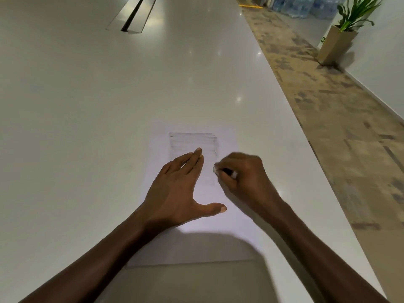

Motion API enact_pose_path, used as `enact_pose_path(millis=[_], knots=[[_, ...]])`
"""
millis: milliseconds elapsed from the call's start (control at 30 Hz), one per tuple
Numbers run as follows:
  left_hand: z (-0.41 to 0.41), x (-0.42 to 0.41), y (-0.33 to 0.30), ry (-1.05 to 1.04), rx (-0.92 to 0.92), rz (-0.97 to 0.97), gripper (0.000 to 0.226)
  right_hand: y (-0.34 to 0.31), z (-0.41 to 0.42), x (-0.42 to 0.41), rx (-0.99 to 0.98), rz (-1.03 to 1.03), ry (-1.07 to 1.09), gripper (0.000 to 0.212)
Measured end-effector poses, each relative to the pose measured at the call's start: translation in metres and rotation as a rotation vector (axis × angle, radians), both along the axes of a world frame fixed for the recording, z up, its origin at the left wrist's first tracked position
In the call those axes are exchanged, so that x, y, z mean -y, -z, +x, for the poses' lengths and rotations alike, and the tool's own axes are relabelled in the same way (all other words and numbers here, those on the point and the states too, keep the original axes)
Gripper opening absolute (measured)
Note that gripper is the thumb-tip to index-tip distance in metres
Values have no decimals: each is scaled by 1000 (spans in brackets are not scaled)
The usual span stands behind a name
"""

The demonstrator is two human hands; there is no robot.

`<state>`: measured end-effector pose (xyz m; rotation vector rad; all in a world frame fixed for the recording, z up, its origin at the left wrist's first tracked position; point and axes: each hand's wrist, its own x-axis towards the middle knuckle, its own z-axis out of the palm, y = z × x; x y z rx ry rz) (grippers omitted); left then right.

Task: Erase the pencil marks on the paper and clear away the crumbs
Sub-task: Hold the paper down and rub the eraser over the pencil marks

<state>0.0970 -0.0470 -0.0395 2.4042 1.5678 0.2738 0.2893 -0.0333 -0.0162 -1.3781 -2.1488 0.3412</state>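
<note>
A white sheet of paper (pixel 227 235) lies on the white table (pixel 87 106), near its right edge. Grey pencil shading (pixel 192 139) fills a block in the sheet's upper half. My left hand (pixel 175 189) lies flat on the paper with straight fingers and the thumb spread out, pressing the sheet down. My right hand (pixel 242 178) is curled round a small eraser (pixel 215 169), whose pale tip touches the paper at the right side of the shaded block. No crumbs can be made out.
A long cable slot (pixel 133 16) is cut into the table far back. The table's right edge runs diagonally beside a patterned carpet (pixel 328 106). A potted plant (pixel 341 36) and water bottles (pixel 303 5) stand on the floor at the far right.
</note>
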Motion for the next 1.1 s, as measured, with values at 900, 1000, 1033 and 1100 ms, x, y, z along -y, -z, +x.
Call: enact_pose_path(millis=[900, 1000, 1033, 1100], knots=[[1, 0, 1, -3, -4, 13, 124, -1, -7, -23, -10, 48, -27, 13], [0, 0, 0, 2, -3, 17, 123, 0, -5, 1, 3, 26, -61, 14], [0, 0, 1, 3, -3, 23, 122, 0, -5, 12, -3, 15, -75, 13], [0, 0, 1, 2, 1, 39, 118, 0, -5, 30, -20, -13, -96, 11]])
